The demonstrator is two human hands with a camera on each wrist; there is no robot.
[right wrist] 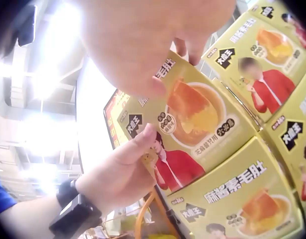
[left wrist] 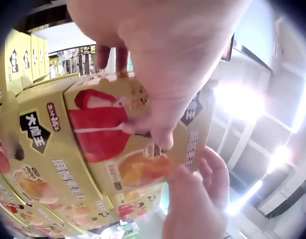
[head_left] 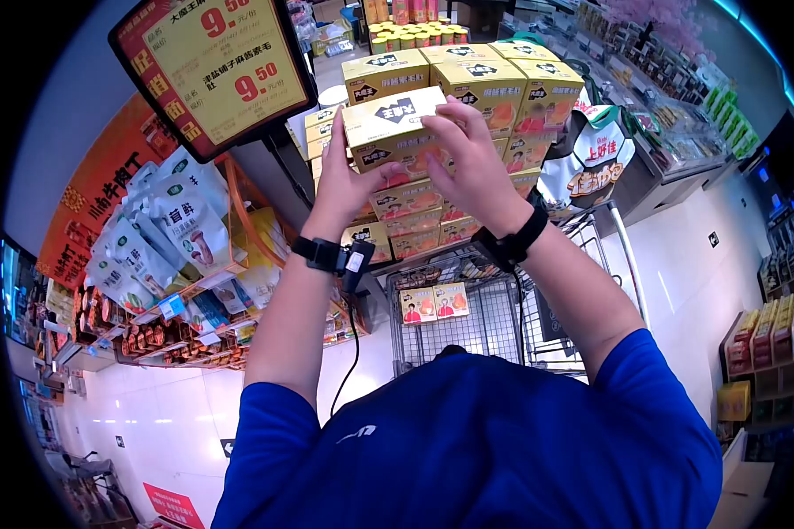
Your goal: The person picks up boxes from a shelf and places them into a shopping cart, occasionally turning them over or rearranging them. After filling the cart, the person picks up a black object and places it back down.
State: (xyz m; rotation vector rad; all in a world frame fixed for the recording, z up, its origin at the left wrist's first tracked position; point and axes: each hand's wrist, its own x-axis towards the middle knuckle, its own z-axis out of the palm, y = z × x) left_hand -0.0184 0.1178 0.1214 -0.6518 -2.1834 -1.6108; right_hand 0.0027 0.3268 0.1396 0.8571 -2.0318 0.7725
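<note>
Supermarket aisle, price sign (head_left: 225,66) on the wearer's left. Left hand (head_left: 346,187) gripped the yellow box (head_left: 393,115) at one end, right hand (head_left: 483,172) the other, thumbs on its printed face. Box was at the front of the stack (head_left: 478,81); contact beneath unclear. Even pressure, a level carriage and care near neighbouring cartons seemed best. Cart (head_left: 494,328) stood below.
</note>
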